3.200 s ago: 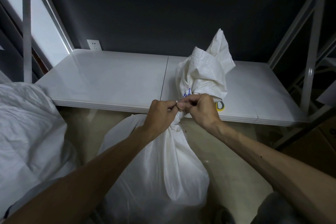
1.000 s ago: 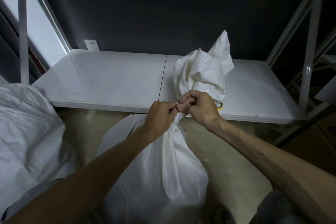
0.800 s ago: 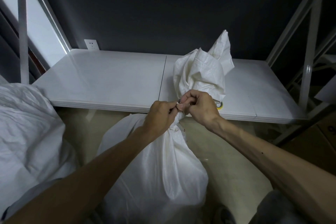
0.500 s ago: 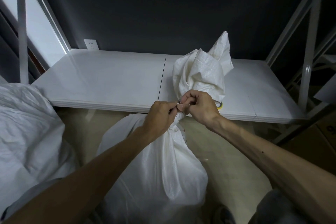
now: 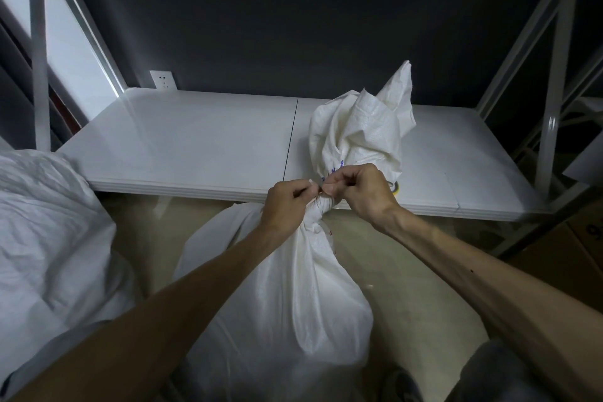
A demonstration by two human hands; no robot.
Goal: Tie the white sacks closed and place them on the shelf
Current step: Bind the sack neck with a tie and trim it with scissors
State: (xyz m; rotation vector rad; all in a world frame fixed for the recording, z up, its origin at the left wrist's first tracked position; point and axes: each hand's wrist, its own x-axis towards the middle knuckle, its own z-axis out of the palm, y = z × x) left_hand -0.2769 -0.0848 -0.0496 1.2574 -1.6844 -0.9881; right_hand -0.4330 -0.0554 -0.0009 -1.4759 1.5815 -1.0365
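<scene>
Where the white shelf [image 5: 195, 140] stretches just beyond both hands, its front edge runs close behind the knuckles. Far to the left of the left hand lies a rumpled sack [image 5: 49, 238]. Directly beneath the hands a standing sack [image 5: 287, 320] rests on the floor, its neck gathered tight and its loose top flaring up past the fingers. The left hand [image 5: 287, 206] is curled, pinching the pale end of a thin tie [image 5: 311, 182] at the neck. The right hand [image 5: 362, 189], also curled, pinches the tie from the opposite side. A small yellow object [image 5: 396, 188] peeks out behind the right hand.
</scene>
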